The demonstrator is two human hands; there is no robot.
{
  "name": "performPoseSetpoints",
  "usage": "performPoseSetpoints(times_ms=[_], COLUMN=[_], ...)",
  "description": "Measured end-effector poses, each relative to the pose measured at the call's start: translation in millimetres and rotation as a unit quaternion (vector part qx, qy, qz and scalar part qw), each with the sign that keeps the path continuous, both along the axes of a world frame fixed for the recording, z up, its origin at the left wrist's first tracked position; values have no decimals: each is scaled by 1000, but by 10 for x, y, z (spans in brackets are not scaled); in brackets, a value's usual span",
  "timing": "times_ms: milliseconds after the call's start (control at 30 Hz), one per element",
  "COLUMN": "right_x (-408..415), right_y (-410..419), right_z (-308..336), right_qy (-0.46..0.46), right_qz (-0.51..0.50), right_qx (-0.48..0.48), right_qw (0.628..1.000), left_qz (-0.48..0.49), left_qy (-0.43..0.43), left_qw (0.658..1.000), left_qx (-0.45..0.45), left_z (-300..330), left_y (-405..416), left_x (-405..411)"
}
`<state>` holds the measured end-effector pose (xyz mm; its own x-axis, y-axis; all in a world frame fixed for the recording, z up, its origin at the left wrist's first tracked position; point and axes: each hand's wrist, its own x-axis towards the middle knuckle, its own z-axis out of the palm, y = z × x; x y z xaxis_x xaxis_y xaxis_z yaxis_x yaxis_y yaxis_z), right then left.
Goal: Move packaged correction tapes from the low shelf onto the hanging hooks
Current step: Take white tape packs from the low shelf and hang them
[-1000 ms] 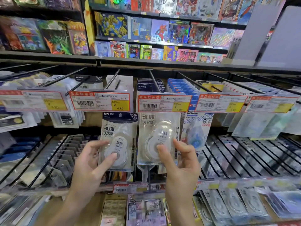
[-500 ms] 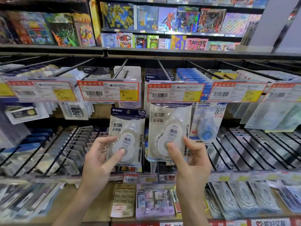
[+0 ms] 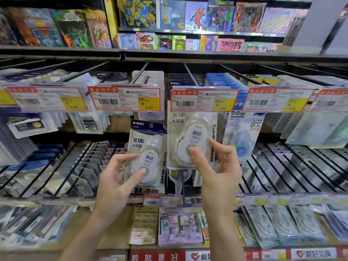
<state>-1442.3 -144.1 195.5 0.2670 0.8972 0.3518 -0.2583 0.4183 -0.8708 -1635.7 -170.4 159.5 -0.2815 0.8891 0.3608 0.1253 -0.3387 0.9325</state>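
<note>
Since half a second earlier, the left-hand correction tape pack (image 3: 146, 155) has been lowered slightly below the price tags, while the right-hand correction tape pack (image 3: 190, 140) has been kept raised with its top edge tucked behind the price tag (image 3: 204, 100) of its hook.

The lower pack is pinched by the left hand (image 3: 114, 183): the thumb is pressed on the round wheel of the blister front, and the fingers are curled behind the card's left edge. Its punched hang hole is seen free beneath the 6.80 price tag (image 3: 125, 98), clear of the hanging hook (image 3: 139, 73) above it. The higher pack is gripped by the right hand (image 3: 218, 172), with the thumb laid on the blister's centre and the fingers wrapped around the right edge. Whether that pack is threaded on its hook (image 3: 190, 74) cannot be told, as the tag hides it. Both packs are held upright, side by side, nearly touching.
</note>
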Motion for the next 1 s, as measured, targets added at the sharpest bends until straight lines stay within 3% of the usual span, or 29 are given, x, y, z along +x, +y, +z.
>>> performPoseSetpoints(times_ms=[533, 1000], right_x=[-33, -303], right_y=[17, 373], right_z=[-188, -230], right_qy=[39, 34], right_qz=[-6, -48], right_qx=[-47, -20], right_qw=[998, 998], left_qz=[17, 24], left_qy=[8, -10], left_qw=[1000, 1000], left_qx=[7, -7], left_z=[-42, -119], left_y=[-10, -43], left_x=[-88, -199])
